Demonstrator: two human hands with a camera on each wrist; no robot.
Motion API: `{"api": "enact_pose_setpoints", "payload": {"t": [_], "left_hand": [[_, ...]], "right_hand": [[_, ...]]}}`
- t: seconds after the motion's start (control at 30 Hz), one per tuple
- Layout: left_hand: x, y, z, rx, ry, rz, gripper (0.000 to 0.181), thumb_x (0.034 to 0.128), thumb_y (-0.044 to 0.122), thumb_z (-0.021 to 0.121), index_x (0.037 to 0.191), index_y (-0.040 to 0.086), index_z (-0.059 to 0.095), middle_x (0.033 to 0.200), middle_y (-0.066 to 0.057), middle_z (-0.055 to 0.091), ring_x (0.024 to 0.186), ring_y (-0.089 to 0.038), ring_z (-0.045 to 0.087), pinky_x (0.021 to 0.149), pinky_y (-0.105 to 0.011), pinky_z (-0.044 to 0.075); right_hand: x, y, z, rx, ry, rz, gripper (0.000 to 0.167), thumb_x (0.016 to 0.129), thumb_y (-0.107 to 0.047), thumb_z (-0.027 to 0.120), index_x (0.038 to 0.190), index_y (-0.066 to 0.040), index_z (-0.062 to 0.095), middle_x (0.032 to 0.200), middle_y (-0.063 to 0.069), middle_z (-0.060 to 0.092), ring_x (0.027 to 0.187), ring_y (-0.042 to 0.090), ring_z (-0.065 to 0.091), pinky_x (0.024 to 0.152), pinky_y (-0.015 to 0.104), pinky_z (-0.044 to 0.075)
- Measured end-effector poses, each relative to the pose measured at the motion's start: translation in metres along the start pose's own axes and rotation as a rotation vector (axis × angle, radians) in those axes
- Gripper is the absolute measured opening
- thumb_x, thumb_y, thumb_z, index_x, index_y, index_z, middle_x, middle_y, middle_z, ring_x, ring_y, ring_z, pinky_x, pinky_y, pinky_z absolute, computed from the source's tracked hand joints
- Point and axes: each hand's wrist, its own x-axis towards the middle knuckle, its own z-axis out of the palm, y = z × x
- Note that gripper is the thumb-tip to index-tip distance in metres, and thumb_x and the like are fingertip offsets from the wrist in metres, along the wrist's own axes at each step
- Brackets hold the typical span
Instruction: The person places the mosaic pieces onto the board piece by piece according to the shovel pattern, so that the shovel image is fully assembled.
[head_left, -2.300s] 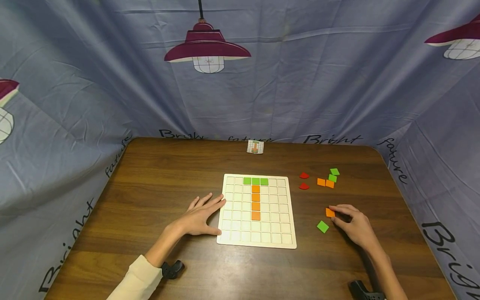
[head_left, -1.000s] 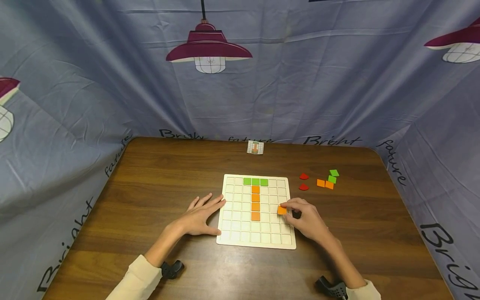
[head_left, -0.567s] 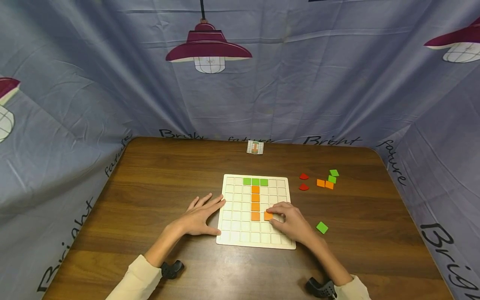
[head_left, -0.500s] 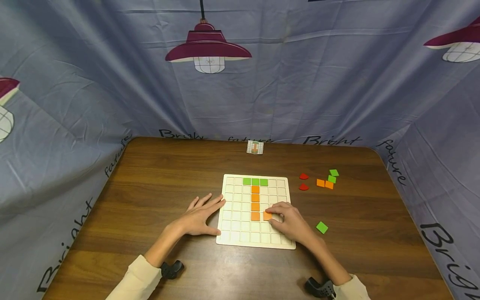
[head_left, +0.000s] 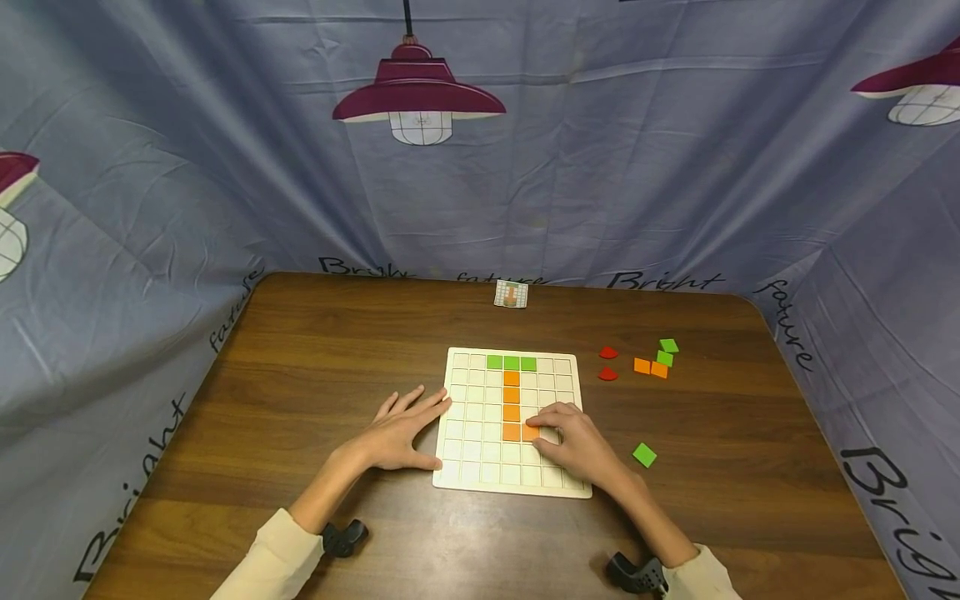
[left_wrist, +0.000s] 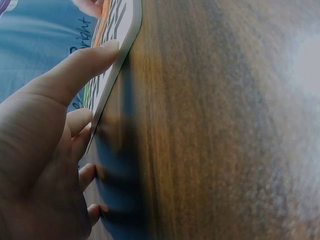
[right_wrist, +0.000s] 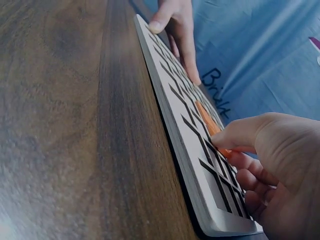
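A white gridded board (head_left: 472, 467) lies on the table. Three green square tiles (head_left: 512, 363) form a row along its top, above a column of orange square tiles (head_left: 512, 396). My right hand (head_left: 583, 446) pinches another orange tile (head_left: 529, 433) between thumb and fingers, just right of the column's lowest one; the fingers partly cover it. In the right wrist view, the thumb of that hand (right_wrist: 285, 165) presses at the orange piece low over the grid. My left hand (head_left: 397, 437) is spread, its thumb and fingertips touching the board's left edge (left_wrist: 131, 25).
Right of the board lie red pieces (head_left: 608, 375), two orange tiles (head_left: 642, 366) and two green tiles (head_left: 669, 345). A single green tile (head_left: 644, 455) sits nearer. Behind the board is a small pattern card (head_left: 511, 294). Grey-blue curtain (head_left: 600, 192) surrounds the wooden table (head_left: 330, 333).
My right hand picked up the orange tile from the table at right, carried it left over the board and slid it up beside the column. My left hand stays put.
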Motion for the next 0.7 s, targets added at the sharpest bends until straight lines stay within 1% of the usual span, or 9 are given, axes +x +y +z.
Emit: {"api": "enact_pose_setpoints", "payload": {"t": [0.27, 0.33, 0.53, 0.63, 0.7], "left_hand": [[0.0, -0.001, 0.001, 0.006, -0.003, -0.002, 0.096, 0.0843, 0.049, 0.075, 0.16, 0.019, 0.025, 0.165, 0.001, 0.019, 0.151, -0.033, 0.006, 0.115, -0.062, -0.002], [0.0, -0.001, 0.001, 0.009, -0.003, -0.004, 0.096, 0.0843, 0.049, 0.075, 0.16, 0.019, 0.025, 0.165, 0.001, 0.018, 0.151, -0.033, 0.006, 0.115, -0.062, -0.002], [0.001, -0.001, 0.001, 0.021, -0.006, -0.007, 0.096, 0.0843, 0.05, 0.075, 0.16, 0.019, 0.026, 0.165, 0.0, 0.019, 0.151, -0.033, 0.006, 0.115, -0.062, 0.0], [0.001, -0.001, 0.001, 0.019, -0.004, -0.002, 0.095, 0.0844, 0.05, 0.075, 0.16, 0.019, 0.026, 0.165, 0.0, 0.02, 0.151, -0.034, 0.007, 0.115, -0.062, 0.0], [0.0, 0.0, 0.001, 0.018, -0.002, 0.001, 0.095, 0.0846, 0.05, 0.075, 0.16, 0.018, 0.027, 0.165, 0.0, 0.02, 0.151, -0.034, 0.007, 0.115, -0.063, 0.0]], "right_hand": [[-0.001, -0.001, -0.001, -0.013, -0.02, 0.009, 0.029, 0.08, -0.005, 0.081, 0.108, -0.009, 0.078, 0.104, -0.002, 0.065, 0.102, 0.021, 0.058, 0.088, 0.042, 0.05], [-0.002, -0.001, -0.002, -0.008, -0.014, 0.013, 0.029, 0.08, -0.006, 0.082, 0.108, -0.009, 0.078, 0.105, -0.003, 0.065, 0.102, 0.02, 0.057, 0.088, 0.042, 0.05], [-0.009, 0.005, -0.011, 0.009, 0.063, 0.015, 0.031, 0.079, -0.006, 0.083, 0.11, -0.01, 0.077, 0.107, -0.004, 0.066, 0.102, 0.018, 0.057, 0.081, 0.038, 0.05], [-0.015, 0.012, -0.018, 0.001, 0.11, 0.032, 0.032, 0.079, -0.005, 0.083, 0.11, -0.01, 0.077, 0.109, -0.002, 0.067, 0.103, 0.021, 0.057, 0.083, 0.042, 0.05], [-0.019, 0.017, -0.024, -0.005, 0.135, 0.055, 0.032, 0.08, -0.005, 0.082, 0.111, -0.01, 0.076, 0.111, 0.0, 0.068, 0.105, 0.024, 0.058, 0.086, 0.047, 0.049]]}}
